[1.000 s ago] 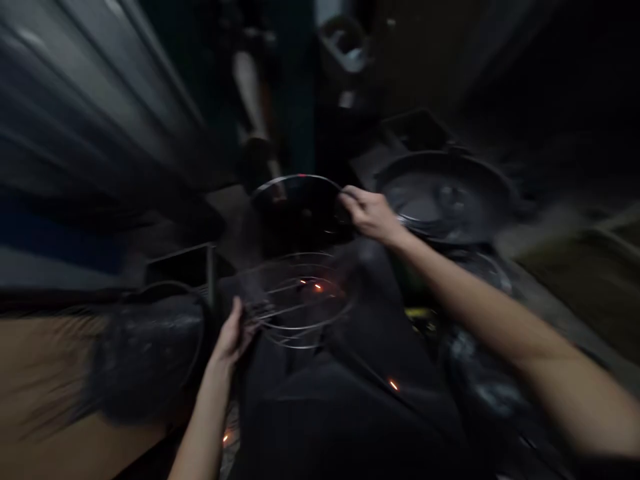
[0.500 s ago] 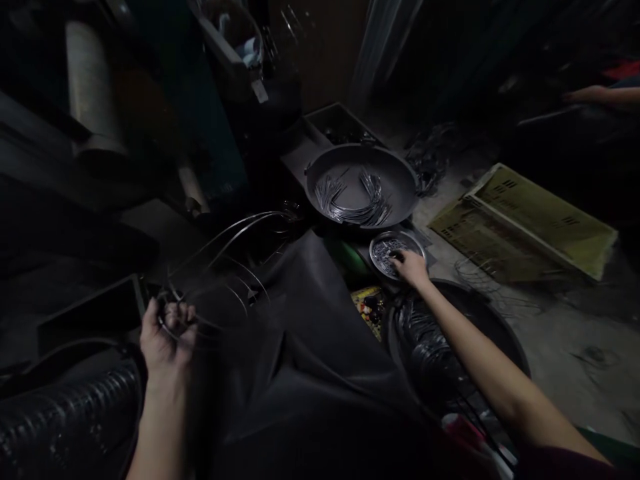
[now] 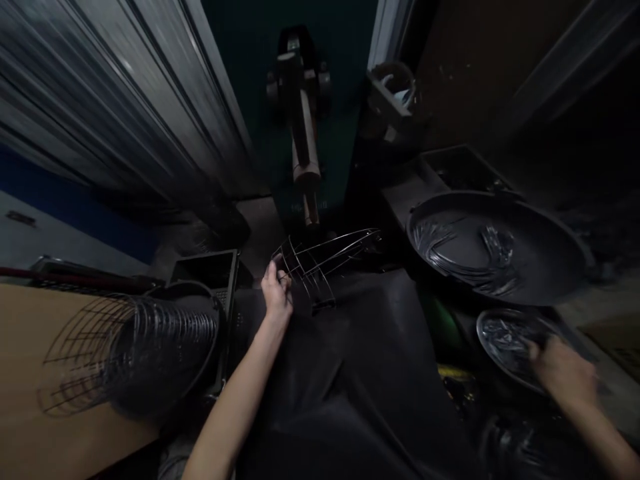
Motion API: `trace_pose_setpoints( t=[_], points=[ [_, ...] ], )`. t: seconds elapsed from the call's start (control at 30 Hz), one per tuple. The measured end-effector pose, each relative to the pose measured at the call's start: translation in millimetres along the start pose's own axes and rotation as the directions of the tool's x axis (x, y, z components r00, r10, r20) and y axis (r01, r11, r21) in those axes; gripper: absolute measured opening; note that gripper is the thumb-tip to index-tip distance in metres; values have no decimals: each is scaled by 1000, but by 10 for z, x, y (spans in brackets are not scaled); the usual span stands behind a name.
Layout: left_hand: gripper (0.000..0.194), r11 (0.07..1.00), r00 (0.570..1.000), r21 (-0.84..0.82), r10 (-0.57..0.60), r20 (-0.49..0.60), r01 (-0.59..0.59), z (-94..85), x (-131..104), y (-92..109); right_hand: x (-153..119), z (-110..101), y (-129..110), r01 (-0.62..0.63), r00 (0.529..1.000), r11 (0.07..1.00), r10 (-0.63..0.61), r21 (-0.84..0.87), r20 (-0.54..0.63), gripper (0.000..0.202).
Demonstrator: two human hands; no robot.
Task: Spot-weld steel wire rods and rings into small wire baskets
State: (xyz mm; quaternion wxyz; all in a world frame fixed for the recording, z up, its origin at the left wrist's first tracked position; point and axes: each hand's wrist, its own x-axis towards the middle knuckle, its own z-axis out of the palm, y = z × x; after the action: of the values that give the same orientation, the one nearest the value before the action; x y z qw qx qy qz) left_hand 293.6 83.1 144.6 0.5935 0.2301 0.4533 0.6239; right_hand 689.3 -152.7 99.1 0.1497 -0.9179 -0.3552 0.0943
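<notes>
A bent metal wire frame [image 3: 311,270], with curved hoops and long wires running to the right, is held in my left hand [image 3: 277,290], its fingers closed round the left end. The frame lies above the dark apron [image 3: 360,353] over my lap. My right hand [image 3: 565,373] is at the right rim of a small round metal bowl [image 3: 487,333] that holds many short metal pieces [image 3: 507,340]. Motion smears its fingers, so I cannot make out whether it holds a piece. Just ahead of the frame is a machine with a thick cylindrical arm [image 3: 306,147].
A wide dark pan [image 3: 540,233] with bundles of curved wires [image 3: 465,263] stands behind the small bowl. On the left, stacked wire frames [image 3: 170,323] lie in a round tub beside a dark crate [image 3: 233,280] and brown cardboard [image 3: 25,347]. Corrugated metal [image 3: 125,73] rises at back left.
The view has turned left, bringing the machine to the centre. My left hand has come in front of the machine with the wire frame. My right hand stays by the small bowl, now blurred.
</notes>
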Motion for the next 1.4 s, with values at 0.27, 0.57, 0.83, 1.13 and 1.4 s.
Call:
trace_pose_setpoints(
  t=[0.27, 0.57, 0.83, 1.13, 1.4],
  points=[
    [40, 990, 984, -15, 138, -115, -141, 11, -47, -14, -74, 240, -1887, -281, 934, 428, -85, 859, 348, 48],
    [45, 977, 963, 19, 211, -169, -211, -74, 38, 67, -178, 309, -3332, -353, 875, 155, -294, 923, 384, 43],
    [53, 966, 943, 111, 251, -219, -232, -173, 159, 99, -233, 315, -3548, -455, 841, 29, -313, 890, 441, 46],
    [51, 972, 942, 85, 235, -239, -221, -194, 226, 84, -254, 311, -3635, -504, 834, 0, -261, 864, 486, 44],
    [51, 971, 949, 112, 230, -213, -211, -177, 254, 141, -275, 258, -3732, -519, 841, -38, -200, 854, 503, 30]
  ],
)
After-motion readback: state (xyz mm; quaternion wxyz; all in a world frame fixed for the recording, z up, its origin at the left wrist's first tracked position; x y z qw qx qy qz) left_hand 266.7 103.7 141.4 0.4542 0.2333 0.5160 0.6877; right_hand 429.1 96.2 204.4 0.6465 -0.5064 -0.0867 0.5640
